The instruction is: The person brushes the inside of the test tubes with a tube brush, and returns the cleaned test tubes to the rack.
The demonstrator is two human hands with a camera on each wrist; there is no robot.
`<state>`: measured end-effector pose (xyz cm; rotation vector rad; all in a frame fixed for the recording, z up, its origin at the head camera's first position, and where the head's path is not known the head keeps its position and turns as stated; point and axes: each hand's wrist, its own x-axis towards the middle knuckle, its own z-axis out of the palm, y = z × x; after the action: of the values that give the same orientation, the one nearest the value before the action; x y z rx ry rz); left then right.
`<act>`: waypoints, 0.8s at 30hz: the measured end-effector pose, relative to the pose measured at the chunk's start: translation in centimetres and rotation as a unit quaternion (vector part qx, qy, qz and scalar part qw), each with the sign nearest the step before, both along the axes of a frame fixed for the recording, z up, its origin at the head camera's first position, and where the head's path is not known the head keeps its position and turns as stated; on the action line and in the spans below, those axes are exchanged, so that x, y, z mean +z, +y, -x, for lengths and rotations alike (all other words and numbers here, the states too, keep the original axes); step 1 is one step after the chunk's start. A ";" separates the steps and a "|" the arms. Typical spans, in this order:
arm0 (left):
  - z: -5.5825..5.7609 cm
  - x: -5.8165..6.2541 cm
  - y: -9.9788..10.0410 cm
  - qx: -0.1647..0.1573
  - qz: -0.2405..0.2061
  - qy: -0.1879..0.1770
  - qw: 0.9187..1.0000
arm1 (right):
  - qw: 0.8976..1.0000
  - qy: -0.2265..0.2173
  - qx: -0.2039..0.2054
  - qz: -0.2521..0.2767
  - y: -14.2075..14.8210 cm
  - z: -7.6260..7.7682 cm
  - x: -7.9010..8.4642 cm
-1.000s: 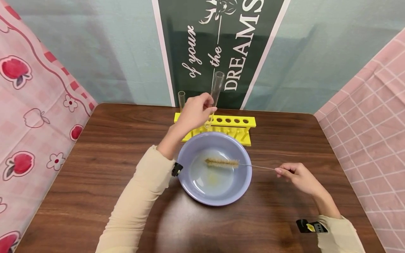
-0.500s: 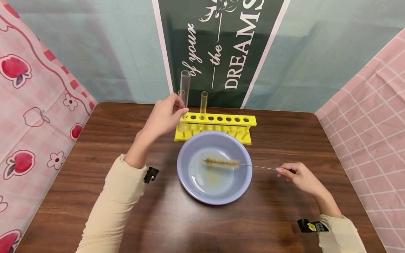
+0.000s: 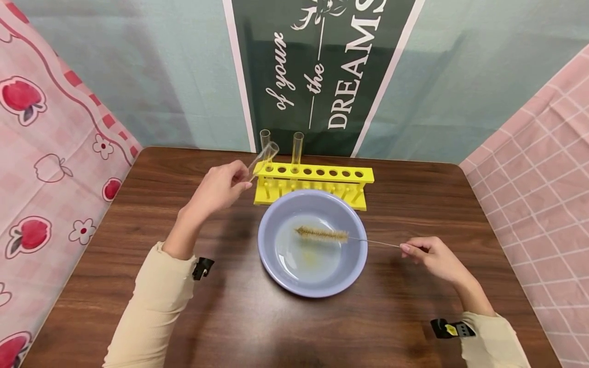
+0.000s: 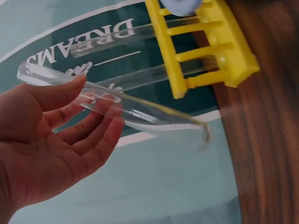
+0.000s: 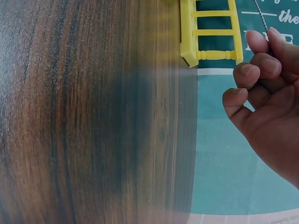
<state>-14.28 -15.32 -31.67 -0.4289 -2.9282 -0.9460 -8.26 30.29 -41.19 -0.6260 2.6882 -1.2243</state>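
My left hand holds a clear glass test tube between thumb and fingers, left of the yellow test tube rack. The tube leans, its open mouth up and to the right in the head view. Two more test tubes stand in the rack: one in the end hole at the left, another tube a little right of it. Between thumb and forefinger, my right hand pinches the wire handle of a test tube brush. The brush's tan bristles lie over the basin.
The lilac basin, with cloudy, slightly yellowish water in it, stands mid-table just in front of the rack. Around it is the dark wooden table. A printed cloth hangs behind, and pink cloths hang at both sides.
A second tube now stands in the rack near where my left hand was. That hand has moved left with its tube, lowering and tilting it. My right hand and the brush have stayed put.
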 end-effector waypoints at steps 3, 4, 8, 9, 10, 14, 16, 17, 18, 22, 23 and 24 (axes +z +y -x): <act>-0.3 -0.7 -0.4 -0.006 0.020 -0.015 1.000 | 1.000 0.001 -0.005 -0.005 0.0 0.1 -0.2; -0.4 -0.9 -0.5 -0.007 0.025 -0.021 0.999 | 1.000 0.001 -0.004 -0.005 0.1 0.1 -0.3; -0.8 -1.6 -0.9 -0.017 0.042 -0.041 0.998 | 1.000 0.013 0.000 -0.005 0.2 0.2 -0.4; -0.9 -1.8 -1.0 -0.020 0.048 -0.043 0.998 | 1.000 0.017 0.003 -0.005 0.2 0.3 -0.3; -0.9 -1.9 -1.1 -0.022 0.056 -0.043 0.997 | 1.000 0.021 0.005 -0.005 0.2 0.3 -0.2; -1.2 -2.6 -1.2 -0.035 0.085 -0.036 0.995 | 0.999 0.032 0.011 -0.005 0.2 0.5 0.4; -1.4 -2.9 -1.3 -0.044 0.093 -0.035 0.994 | 0.999 0.031 0.009 -0.004 0.2 0.7 0.8; -1.5 -3.0 -1.3 -0.047 0.095 -0.035 0.994 | 1.000 0.029 0.008 -0.002 0.3 0.8 1.0; -1.5 -3.1 -1.4 -0.051 0.097 -0.035 0.993 | 1.000 0.027 0.003 0.000 0.3 0.9 1.1; -1.6 -3.3 -1.4 -0.061 0.101 -0.034 0.992 | 0.999 0.028 -0.010 0.016 0.5 1.2 1.5; -1.7 -3.3 -1.3 -0.061 0.102 -0.035 0.992 | 0.999 0.030 -0.012 0.021 0.6 1.3 1.6; -1.7 -3.4 -1.3 -0.061 0.102 -0.037 0.992 | 0.999 0.032 -0.014 0.027 0.6 1.4 1.7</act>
<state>-12.60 -16.65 -35.04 -0.6003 -3.1115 -0.6886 -9.62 30.93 -39.49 -0.6467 2.7328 -1.3097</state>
